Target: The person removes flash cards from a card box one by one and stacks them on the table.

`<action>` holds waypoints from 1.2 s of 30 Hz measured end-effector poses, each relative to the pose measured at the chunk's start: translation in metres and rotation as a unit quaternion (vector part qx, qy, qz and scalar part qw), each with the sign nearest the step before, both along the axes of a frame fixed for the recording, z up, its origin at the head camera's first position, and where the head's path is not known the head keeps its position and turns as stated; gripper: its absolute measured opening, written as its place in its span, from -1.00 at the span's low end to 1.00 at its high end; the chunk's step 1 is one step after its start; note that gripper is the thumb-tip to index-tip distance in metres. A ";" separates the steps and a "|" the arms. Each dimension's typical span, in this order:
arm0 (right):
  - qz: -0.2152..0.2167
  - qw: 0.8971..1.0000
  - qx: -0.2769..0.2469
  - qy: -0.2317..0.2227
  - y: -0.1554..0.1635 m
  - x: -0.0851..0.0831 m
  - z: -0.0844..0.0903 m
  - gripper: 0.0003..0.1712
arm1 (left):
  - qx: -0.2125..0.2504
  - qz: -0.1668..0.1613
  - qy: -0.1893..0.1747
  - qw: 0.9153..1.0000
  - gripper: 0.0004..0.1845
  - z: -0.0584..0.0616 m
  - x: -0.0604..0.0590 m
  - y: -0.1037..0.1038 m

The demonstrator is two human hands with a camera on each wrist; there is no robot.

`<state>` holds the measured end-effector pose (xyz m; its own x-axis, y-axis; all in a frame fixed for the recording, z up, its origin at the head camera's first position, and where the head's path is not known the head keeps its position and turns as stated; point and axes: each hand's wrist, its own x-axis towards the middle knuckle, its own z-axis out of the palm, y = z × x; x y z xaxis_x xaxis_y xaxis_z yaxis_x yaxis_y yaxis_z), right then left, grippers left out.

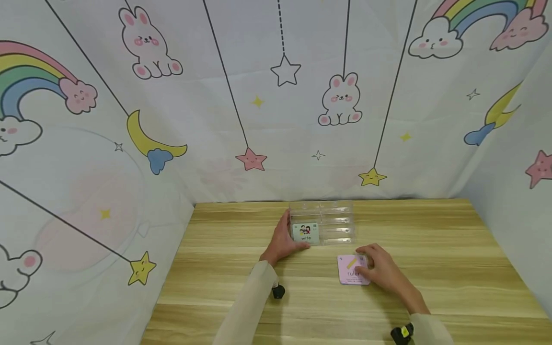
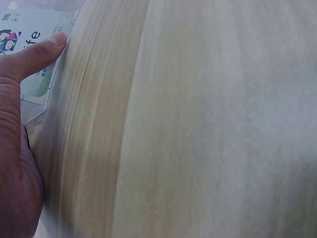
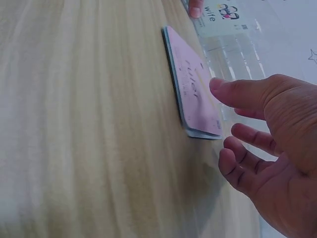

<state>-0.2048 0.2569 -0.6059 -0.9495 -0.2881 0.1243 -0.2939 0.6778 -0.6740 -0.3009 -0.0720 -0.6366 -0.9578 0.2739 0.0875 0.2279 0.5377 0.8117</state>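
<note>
A clear plastic card holder (image 1: 338,229) with several compartments stands at the back of the table. In its front left compartment sits a pale green "wife" card (image 1: 305,232). My left hand (image 1: 282,242) grips the holder's left side, the thumb along its front edge by the card. A small stack topped by a pink "ruler" card (image 1: 348,273) lies in front of the holder, to the right. My right hand (image 1: 381,268) is at the stack's right side, thumb on the pink card (image 3: 190,89), the other fingers loosely bent near its edge.
The wood-grain table (image 1: 224,230) ends at a white printed cloth (image 1: 302,143) right behind the holder. More cloth hangs at the left and right sides. Each wrist carries a small black camera (image 1: 278,291).
</note>
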 end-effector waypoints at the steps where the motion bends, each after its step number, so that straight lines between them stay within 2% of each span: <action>1: -0.001 1.000 0.001 0.000 0.000 -0.002 0.001 -0.48 | -0.001 0.001 -0.001 1.000 0.43 0.000 0.000 0.000; 9: 0.012 1.000 0.002 0.025 -0.006 -0.019 0.009 -0.48 | 0.004 0.001 -0.001 1.000 0.42 0.001 -0.001 0.000; 14: 0.027 0.999 -0.020 0.034 -0.014 -0.030 0.012 -0.49 | 0.001 0.000 0.007 1.000 0.44 -0.001 -0.003 0.000; 26: 0.055 0.996 -0.059 0.036 -0.049 -0.049 0.018 -0.50 | 0.003 0.005 0.008 1.000 0.43 -0.001 -0.004 0.001; 36: 0.073 0.993 -0.097 0.011 -0.074 -0.060 0.017 -0.48 | 0.014 0.006 0.001 1.000 0.41 0.000 -0.005 0.003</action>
<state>-0.2650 0.1834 -0.5891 -0.8962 -0.3904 0.2109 -0.3951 0.4858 -0.7797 -0.3058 -0.0694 -0.6365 -0.9609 0.2597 0.0963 0.2226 0.5173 0.8263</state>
